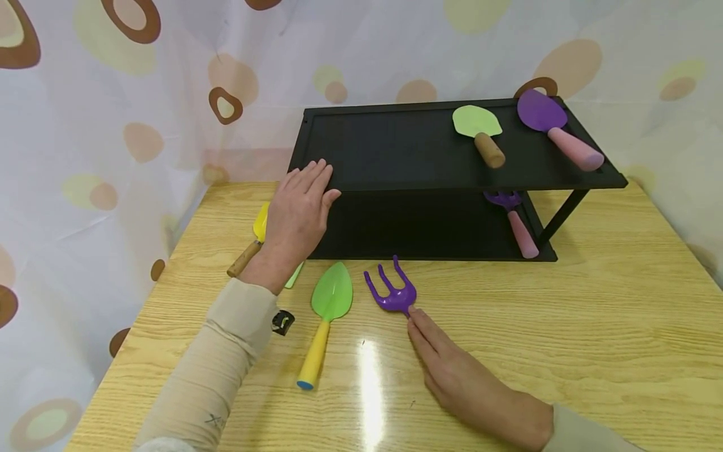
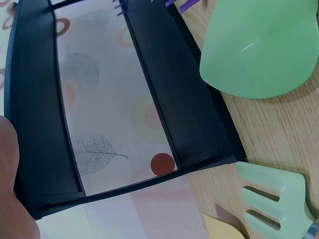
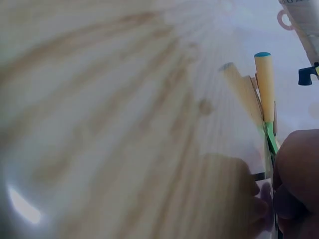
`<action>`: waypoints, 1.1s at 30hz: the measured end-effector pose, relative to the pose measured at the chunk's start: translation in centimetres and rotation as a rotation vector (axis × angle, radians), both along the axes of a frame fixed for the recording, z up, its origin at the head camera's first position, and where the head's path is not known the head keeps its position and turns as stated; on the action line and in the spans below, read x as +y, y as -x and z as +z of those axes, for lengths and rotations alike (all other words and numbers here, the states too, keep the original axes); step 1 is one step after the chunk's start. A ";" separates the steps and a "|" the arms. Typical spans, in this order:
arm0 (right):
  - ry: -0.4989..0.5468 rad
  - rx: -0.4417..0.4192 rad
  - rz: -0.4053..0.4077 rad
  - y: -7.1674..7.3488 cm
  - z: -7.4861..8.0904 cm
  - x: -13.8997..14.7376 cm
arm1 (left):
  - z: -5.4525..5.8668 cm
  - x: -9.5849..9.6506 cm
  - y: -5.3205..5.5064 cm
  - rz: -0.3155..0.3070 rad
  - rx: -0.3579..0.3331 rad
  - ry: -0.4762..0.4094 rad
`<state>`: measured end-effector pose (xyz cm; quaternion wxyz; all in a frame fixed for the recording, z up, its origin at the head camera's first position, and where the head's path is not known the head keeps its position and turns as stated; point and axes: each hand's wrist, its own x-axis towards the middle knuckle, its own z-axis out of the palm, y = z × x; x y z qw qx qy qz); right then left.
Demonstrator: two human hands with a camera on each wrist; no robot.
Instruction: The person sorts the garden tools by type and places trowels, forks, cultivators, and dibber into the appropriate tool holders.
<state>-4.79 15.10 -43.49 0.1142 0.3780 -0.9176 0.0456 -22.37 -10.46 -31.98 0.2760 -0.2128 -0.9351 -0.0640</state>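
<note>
My left hand (image 1: 299, 207) rests with straight fingers on the left front edge of the black two-tier shelf (image 1: 390, 150). Low over the table, my right hand (image 1: 457, 376) holds a purple hand fork (image 1: 398, 296) by its handle, which the hand hides; the three tines point toward the shelf. Between the hands lies a green trowel (image 1: 332, 292) with a yellow handle. Beside the left wrist is a yellow trowel (image 1: 244, 258) with a wooden handle, partly covered by that hand. A pale green hand fork (image 2: 279, 194) shows in the left wrist view.
On the upper tier lie a light green trowel (image 1: 477, 121) and a purple trowel (image 1: 541, 111). Another purple fork with a pink handle (image 1: 522, 235) lies on the lower tier, at its right end. A patterned curtain (image 1: 367, 50) hangs behind the wooden table (image 1: 610, 301).
</note>
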 end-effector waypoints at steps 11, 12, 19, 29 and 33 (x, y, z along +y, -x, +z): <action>0.117 -0.115 -0.019 0.2 0.5 0.9 | 0.1 0.0 0.0 -0.001 -0.002 -0.006; 0.117 -0.120 -0.022 0.2 0.6 0.9 | 0.1 0.0 0.0 -0.001 -0.002 -0.007; 0.127 -0.128 -0.021 0.2 0.9 1.1 | 0.1 0.0 0.0 0.002 -0.004 -0.005; 0.184 -0.097 -0.022 0.8 1.7 1.7 | 0.1 0.0 0.0 -0.002 -0.001 -0.008; 0.212 -0.102 -0.019 1.1 2.0 2.0 | 0.0 0.0 0.0 -0.005 0.000 -0.013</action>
